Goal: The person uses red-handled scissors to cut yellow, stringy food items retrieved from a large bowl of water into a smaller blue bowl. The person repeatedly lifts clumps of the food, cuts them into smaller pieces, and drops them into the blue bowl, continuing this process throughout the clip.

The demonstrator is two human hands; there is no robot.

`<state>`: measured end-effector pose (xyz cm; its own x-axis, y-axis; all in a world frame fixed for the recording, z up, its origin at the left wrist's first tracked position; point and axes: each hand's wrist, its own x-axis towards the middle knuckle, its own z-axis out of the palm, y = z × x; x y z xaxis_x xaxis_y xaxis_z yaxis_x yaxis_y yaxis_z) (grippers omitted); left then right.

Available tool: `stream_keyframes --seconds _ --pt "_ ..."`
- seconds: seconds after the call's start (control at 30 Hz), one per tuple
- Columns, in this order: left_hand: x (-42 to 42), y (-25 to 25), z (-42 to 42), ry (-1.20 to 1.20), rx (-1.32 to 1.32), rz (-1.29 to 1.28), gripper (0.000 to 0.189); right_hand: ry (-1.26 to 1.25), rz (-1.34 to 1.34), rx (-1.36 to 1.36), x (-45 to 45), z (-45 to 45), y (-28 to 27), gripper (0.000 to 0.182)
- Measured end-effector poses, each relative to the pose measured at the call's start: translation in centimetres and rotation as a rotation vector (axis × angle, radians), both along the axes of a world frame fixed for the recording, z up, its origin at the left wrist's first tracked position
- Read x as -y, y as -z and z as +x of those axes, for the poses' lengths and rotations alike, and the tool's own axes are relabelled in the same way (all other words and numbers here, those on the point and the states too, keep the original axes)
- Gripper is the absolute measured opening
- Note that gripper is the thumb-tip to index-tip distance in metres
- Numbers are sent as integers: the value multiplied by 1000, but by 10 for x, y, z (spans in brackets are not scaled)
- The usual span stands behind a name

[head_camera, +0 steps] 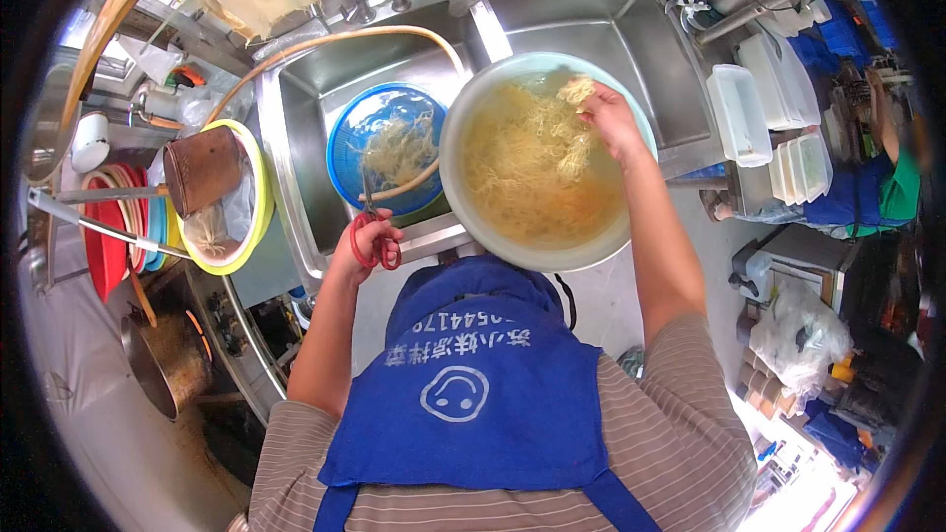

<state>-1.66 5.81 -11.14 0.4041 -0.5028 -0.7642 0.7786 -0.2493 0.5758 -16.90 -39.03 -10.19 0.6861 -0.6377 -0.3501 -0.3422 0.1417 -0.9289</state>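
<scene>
My left hand (355, 255) grips red-handled scissors (359, 233), their blades pointing away from me over the near edge of a blue plastic colander (336, 137). Pale stringy strands (403, 144) lie in water inside that colander, which sits in the left sink. My right hand (615, 118) pinches a clump of pale yellow strands (576, 91) above a large round basin (453, 162); part of the clump hangs down towards the water. More tangled yellowish strands (510, 162) fill the cloudy water in the basin.
A tan hose (369, 31) arches across the left sink (295, 81), its end over the colander. The right sink (658, 66) lies behind the basin. White plastic containers (741, 114) stand at right; a yellow-rimmed tub (262, 199) is at left. Another person's green sleeve (900, 188) shows far right.
</scene>
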Motion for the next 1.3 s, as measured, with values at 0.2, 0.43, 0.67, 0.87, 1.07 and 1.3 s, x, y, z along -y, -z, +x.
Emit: stream_keyframes --seconds 0.2,0.43,0.67,0.87,1.07,1.3 --pt "7 -9 -6 4 40 -19 42 -17 457 312 -6 -2 -72 37" --pt "16 -30 11 155 85 -72 45 -38 619 369 -48 25 -98 47" --pt "-2 -60 47 282 253 -79 48 -146 765 435 -118 92 -98 46" --pt "-24 -76 78 561 1043 -59 40 -270 767 377 -188 145 -85 44" --pt "-17 -95 105 333 1253 -39 41 -247 713 309 -227 168 -87 39" --pt "36 -89 128 93 1142 -321 46 -190 659 243 -247 172 -89 30"
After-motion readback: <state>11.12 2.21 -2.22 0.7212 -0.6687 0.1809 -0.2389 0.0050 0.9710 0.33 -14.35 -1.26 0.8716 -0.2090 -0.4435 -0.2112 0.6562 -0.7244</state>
